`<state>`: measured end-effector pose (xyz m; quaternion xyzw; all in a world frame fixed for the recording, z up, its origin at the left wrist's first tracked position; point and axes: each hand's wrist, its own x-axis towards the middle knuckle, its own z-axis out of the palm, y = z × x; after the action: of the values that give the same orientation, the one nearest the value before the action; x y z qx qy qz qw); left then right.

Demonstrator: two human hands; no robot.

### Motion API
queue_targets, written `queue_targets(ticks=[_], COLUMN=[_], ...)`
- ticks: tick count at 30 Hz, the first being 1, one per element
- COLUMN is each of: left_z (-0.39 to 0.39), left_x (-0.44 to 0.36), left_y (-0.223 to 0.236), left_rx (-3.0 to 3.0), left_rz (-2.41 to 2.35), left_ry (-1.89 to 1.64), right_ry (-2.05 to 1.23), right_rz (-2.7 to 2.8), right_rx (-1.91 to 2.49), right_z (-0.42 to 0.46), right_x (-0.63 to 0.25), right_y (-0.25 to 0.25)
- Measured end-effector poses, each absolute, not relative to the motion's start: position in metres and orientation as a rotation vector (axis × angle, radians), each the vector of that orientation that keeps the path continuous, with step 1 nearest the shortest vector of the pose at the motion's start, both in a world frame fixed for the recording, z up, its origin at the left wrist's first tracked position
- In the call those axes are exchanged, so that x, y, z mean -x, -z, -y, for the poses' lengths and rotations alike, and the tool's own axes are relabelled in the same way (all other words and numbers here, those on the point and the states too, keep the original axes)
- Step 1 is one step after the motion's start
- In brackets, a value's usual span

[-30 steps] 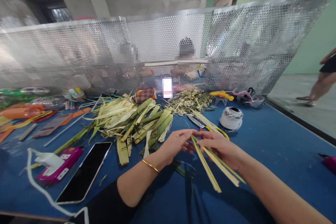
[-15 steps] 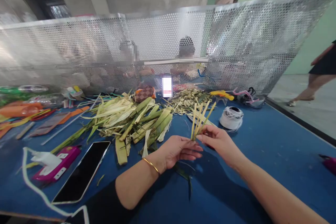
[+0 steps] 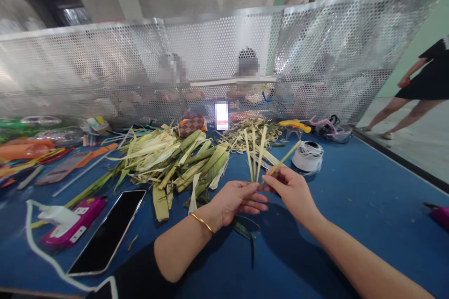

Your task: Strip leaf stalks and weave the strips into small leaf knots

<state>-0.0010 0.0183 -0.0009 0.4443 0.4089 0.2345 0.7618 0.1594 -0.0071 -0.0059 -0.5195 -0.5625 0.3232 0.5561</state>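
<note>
My left hand (image 3: 242, 198), with a gold bangle at the wrist, pinches the lower ends of several thin pale-yellow plant strips (image 3: 260, 152) between thumb and finger. They stand up and fan out a little. My right hand (image 3: 289, 187) is closed close beside it, its thumb and fingers pinching one greenish strip (image 3: 288, 154) that tilts to the right. Both sets of fingertips nearly meet, so the strips' lower ends are partly hidden. Below the hands, a dark green leaf (image 3: 245, 231) lies on the blue table (image 3: 351, 224).
Left of the hands spreads a heap of corn husks (image 3: 189, 163). A spool of white string (image 3: 307, 158) stands at right, near a yellow-handled tool (image 3: 295, 125). A phone (image 3: 108, 233) and magenta power strip (image 3: 79, 224) lie at left. Behind rises a perforated metal screen (image 3: 217, 42).
The right hand's strip has swung away from the others and leans further right. The strips in my left hand now stand wider apart. A person at far right has come further into view.
</note>
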Motion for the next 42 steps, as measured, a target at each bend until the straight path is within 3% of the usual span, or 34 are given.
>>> queue_targets(ticks=[8,10,13,18,21,28,33,36,40,42], left_z=[-0.027,-0.028,-0.029,-0.021,-0.017,-0.018,-0.020,-0.020,-0.013,-0.009], left_x=[0.005,0.004,0.004,0.000,-0.003,-0.003,-0.003,-0.003,-0.005,-0.007], left_y=[-0.007,-0.007,-0.005,-0.003,-0.002,-0.002,0.001,0.002,0.002,0.002], left_rx=[-0.717,-0.658,-0.637,-0.771,-0.830,-0.718,-0.739,-0.793,-0.924,-0.983], left_rz=[-0.906,-0.902,-0.908,-0.945,-0.917,-0.934,-0.993,-1.001,-1.000,-1.004], left_ry=[-0.640,-0.671,-0.743,-0.698,-0.629,-0.667,-0.698,-0.684,-0.632,-0.586], right_ry=[0.481,0.583,0.321,-0.424,-0.770,-1.199,-1.393,-1.206,-0.330,-0.148], right_rz=[2.379,2.488,2.348,1.495,1.404,0.813,0.825,1.127,1.549,1.704], right_rx=[0.755,0.740,0.782,1.199,1.230,1.288,1.342,1.292,1.269,1.280], right_z=[0.025,0.027,0.026,0.014,0.010,0.002,0.004,0.013,0.018,0.015], right_x=[-0.156,-0.151,-0.149,-0.157,-0.160,-0.156,-0.157,-0.156,-0.155,-0.156], right_y=[0.007,0.008,0.008,0.003,0.001,0.014,0.014,0.002,-0.006,-0.002])
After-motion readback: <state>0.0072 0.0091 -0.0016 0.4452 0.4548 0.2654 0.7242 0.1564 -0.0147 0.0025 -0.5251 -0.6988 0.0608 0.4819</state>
